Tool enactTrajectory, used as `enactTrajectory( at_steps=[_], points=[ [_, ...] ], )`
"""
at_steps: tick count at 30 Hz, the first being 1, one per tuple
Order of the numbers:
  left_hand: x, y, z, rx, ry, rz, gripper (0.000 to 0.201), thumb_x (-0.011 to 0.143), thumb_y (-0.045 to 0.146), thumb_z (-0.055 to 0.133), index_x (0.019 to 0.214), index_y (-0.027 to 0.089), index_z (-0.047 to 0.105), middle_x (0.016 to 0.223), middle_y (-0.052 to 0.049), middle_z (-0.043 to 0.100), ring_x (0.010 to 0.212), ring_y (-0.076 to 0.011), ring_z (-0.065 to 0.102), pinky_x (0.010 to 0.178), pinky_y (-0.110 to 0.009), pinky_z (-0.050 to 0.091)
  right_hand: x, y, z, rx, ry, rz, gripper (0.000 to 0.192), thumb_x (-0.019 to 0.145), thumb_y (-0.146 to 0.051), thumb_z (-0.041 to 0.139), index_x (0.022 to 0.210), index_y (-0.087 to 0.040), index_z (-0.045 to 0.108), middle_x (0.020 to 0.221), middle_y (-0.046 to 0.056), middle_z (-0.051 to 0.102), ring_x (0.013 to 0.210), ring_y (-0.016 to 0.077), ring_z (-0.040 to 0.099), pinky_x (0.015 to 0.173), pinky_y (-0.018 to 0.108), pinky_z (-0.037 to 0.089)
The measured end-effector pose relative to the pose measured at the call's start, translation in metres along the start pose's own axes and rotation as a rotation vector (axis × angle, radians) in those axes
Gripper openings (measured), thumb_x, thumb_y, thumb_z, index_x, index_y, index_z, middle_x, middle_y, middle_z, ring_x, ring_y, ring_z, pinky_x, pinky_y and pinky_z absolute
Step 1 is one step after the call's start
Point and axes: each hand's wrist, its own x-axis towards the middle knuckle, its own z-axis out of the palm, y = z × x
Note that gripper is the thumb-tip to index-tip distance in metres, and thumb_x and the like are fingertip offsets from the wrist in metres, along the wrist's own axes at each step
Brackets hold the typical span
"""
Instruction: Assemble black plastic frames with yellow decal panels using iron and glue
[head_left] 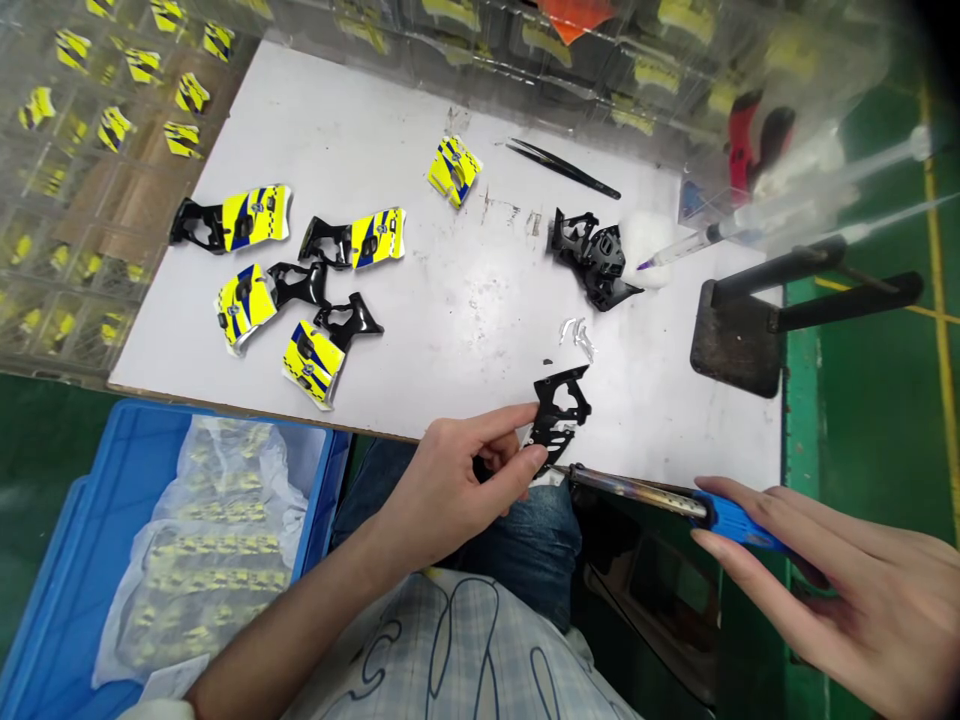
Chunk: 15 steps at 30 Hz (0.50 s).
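Observation:
My left hand point(480, 470) pinches a black plastic part point(561, 400) with cut-out openings at the table's front edge. A piece with a white edge sits against its lower side. My right hand point(832, 580) grips the blue handle of a soldering iron point(637, 488), whose tip meets or nearly meets the part's lower edge beside my left fingers. Exact contact I cannot make out. Just beyond the part lie small silvery pieces point(579, 338). Farther back is a cluster of black plastic parts point(591, 255), with black tweezers point(564, 167) behind it.
Several black parts with yellow-and-blue panels point(255, 217) lie on the left of the white table point(450, 340). A loose yellow panel point(454, 170) is near the back. On the right stand a black metal stand point(739, 340) and a syringe point(679, 247). A blue bin point(97, 560) is below left.

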Motion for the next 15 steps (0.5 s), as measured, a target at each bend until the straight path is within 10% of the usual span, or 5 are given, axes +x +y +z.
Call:
enactTrajectory(
  at_steps=[15],
  points=[
    [0.0018, -0.0003, -0.0004, 0.013, -0.006, 0.021, 0.032, 0.093, 0.027, 0.059, 0.114, 0.006, 0.070, 0.057, 0.005, 0.055, 0.048, -0.0106, 0.057, 0.054, -0.022, 0.047, 0.0051, -0.0058, -0.0066, -0.040, -0.054, 0.007, 0.032, 0.100, -0.038, 0.061, 0.123, -0.016, 0.065, 0.085, 0.004, 0.071, 0.059, 0.0162, 0.063, 0.061, 0.031, 0.038]
  ],
)
